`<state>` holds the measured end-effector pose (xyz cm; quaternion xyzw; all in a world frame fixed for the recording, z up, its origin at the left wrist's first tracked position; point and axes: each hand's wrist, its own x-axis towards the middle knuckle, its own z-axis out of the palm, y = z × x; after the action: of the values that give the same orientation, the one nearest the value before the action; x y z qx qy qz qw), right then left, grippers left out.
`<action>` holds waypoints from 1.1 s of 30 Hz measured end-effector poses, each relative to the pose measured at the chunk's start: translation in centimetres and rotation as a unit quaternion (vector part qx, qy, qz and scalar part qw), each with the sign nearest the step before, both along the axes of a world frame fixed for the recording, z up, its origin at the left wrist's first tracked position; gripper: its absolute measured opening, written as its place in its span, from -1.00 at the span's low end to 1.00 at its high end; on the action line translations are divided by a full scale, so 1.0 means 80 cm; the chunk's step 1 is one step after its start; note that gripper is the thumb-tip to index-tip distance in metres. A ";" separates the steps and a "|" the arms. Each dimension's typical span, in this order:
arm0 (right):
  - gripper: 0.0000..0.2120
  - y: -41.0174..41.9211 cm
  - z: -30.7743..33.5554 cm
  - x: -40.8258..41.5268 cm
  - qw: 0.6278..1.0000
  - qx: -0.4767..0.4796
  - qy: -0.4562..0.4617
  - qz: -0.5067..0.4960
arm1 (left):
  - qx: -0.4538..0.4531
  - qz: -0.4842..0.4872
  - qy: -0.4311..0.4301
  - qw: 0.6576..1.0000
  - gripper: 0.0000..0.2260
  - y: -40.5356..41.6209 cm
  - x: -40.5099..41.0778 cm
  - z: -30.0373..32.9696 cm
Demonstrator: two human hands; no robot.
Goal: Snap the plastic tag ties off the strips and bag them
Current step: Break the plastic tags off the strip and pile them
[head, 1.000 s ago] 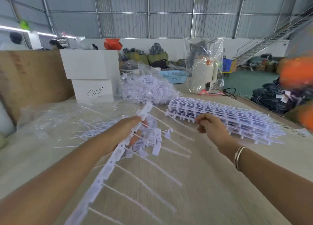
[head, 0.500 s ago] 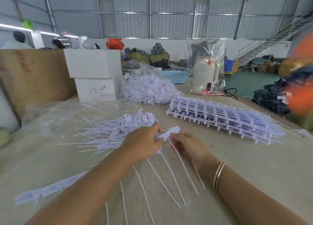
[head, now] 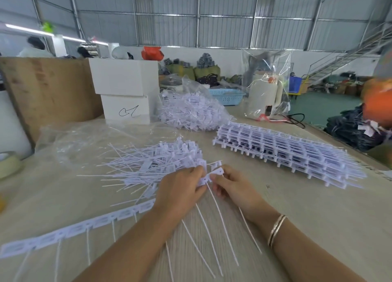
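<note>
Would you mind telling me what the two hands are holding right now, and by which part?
Both hold the strip of tag ties at its far end: the left hand grips the band, the right hand pinches the end tag.

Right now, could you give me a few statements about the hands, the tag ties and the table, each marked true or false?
1. Both hands grip the end of one strip of tag ties. True: the left hand and right hand meet on it.
2. The loose pile of snapped-off ties lies to the right of the hands. False: it lies to their left and beyond them.
3. A stack of whole strips sits on the table to the right. True.
4. The right wrist is bare. False: it wears bangles.
5. The white boxes stand side by side. False: one sits on the other.
</note>
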<state>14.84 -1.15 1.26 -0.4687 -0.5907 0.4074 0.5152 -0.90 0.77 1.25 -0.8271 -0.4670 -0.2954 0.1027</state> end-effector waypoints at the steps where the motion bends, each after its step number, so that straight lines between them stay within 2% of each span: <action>1: -0.84 0.000 0.000 0.002 1.000 -0.001 0.003 0.009 | -0.003 -0.006 -0.004 1.000 -0.84 0.000 0.000 -0.002; 4: -0.84 0.001 -0.001 0.007 1.000 0.005 0.011 0.028 | -0.015 -0.018 -0.005 1.000 -0.81 0.004 -0.003 -0.004; 7: -0.86 0.002 -0.003 0.008 0.999 0.020 0.011 0.039 | -0.071 -0.050 -0.093 0.992 -0.81 0.003 -0.006 -0.006; 11: -0.90 0.005 -0.003 0.009 0.999 0.026 0.008 0.045 | -0.184 -0.136 -0.237 0.944 -0.93 0.003 -0.006 -0.002; 14: -0.88 0.005 -0.002 0.008 0.997 0.023 0.037 0.057 | -0.230 -0.188 -0.312 0.902 -0.80 0.003 -0.007 0.004; 20: -0.82 0.003 0.000 0.005 0.985 -0.001 0.145 0.089 | -0.264 -0.211 -0.332 0.881 -0.74 0.002 -0.009 0.008; 25: -0.82 -0.003 0.006 0.002 0.978 -0.021 0.179 0.101 | -0.311 -0.235 -0.388 0.835 -0.86 -0.002 -0.009 0.010; 29: -0.87 -0.005 0.007 0.004 0.970 -0.043 0.214 0.104 | -0.329 -0.263 -0.368 0.829 -0.87 -0.008 -0.009 0.018; 30: -0.88 -0.002 0.008 0.007 0.960 -0.054 0.254 0.105 | -0.332 -0.268 -0.382 0.820 -0.87 -0.009 -0.009 0.019; 32: -0.87 0.002 0.011 0.015 0.925 -0.083 0.360 0.086 | -0.347 -0.266 -0.447 0.781 -0.92 -0.005 -0.013 0.021; 33: -0.83 0.004 0.011 0.020 0.922 -0.084 0.370 0.070 | -0.356 -0.267 -0.475 0.760 -0.93 -0.004 -0.016 0.021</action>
<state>16.45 -0.85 2.11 -0.2830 -0.3531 0.6351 0.6261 -2.19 0.46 2.95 -0.6492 -0.2880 -0.4781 -0.5167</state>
